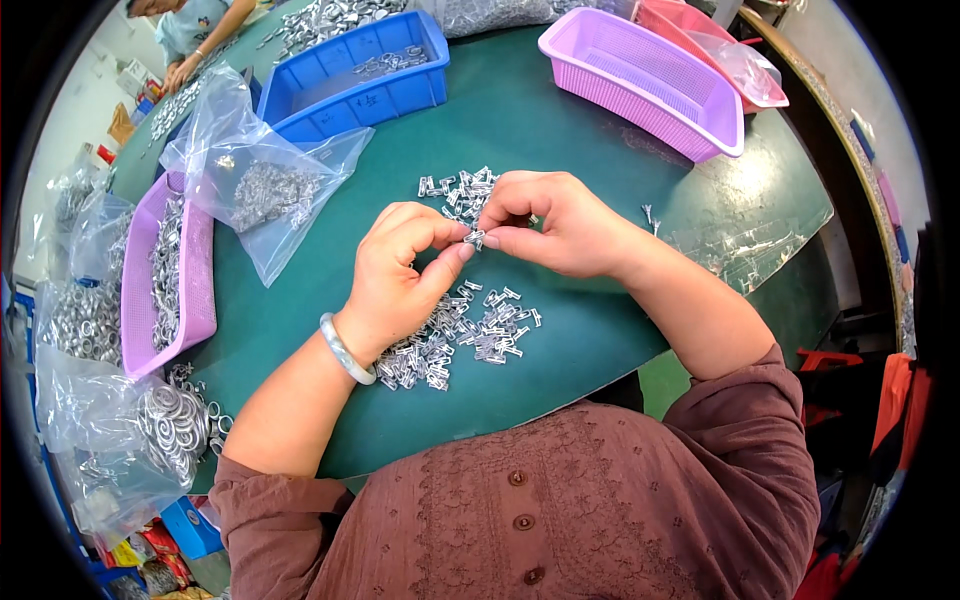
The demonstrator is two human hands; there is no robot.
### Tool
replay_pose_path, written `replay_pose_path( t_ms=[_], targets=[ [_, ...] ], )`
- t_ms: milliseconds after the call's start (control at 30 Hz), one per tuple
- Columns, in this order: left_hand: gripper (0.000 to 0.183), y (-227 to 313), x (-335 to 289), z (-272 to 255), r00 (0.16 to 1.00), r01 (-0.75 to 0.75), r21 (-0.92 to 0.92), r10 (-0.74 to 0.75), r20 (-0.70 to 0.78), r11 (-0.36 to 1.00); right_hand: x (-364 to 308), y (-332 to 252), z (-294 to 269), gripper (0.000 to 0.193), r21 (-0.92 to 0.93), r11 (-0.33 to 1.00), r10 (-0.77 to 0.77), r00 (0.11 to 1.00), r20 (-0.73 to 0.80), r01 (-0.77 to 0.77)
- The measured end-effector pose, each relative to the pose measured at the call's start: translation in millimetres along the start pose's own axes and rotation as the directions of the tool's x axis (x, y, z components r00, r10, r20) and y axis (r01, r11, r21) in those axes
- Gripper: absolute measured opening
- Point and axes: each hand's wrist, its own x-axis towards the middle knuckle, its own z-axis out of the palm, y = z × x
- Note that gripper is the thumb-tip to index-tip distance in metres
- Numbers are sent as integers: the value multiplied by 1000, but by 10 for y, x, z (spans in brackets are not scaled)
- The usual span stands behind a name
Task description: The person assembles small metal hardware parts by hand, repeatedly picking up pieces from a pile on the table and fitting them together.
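Note:
Between my two hands is a small silver metal buckle-like piece (474, 239), pinched by the fingertips of both. My left hand (400, 262), with a pale bangle (345, 350) at the wrist, closes thumb and forefinger on its left side. From the right, my right hand (555, 222) pinches the same piece, its other fingers curled. Below the hands lies a heap of similar small silver pieces (455, 335) on the green tabletop (590, 300). Another heap of such pieces (462, 190) sits just beyond the hands, partly hidden by my right hand.
A pink basket of metal parts (205, 290) and a clear bag of small parts (275, 195) lie at left. Behind is a blue bin (350, 105); a purple basket (650, 95) stands far right. Silver rings (175, 425) spill near the left edge. Another person's arm (225, 30) reaches in far left.

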Motion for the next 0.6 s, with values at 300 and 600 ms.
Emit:
replay_pose_path(
  t_ms=[300,600],
  targets=[
    [10,-5,7,-2,1000,-10,9,10,0,1000,-1,12,-9,8,14,1000,-23,1000,0,23],
    [14,1,12,-7,1000,-30,26,30,3,999,4,3,0,10,20,1000,-6,1000,20,5]
  ],
)
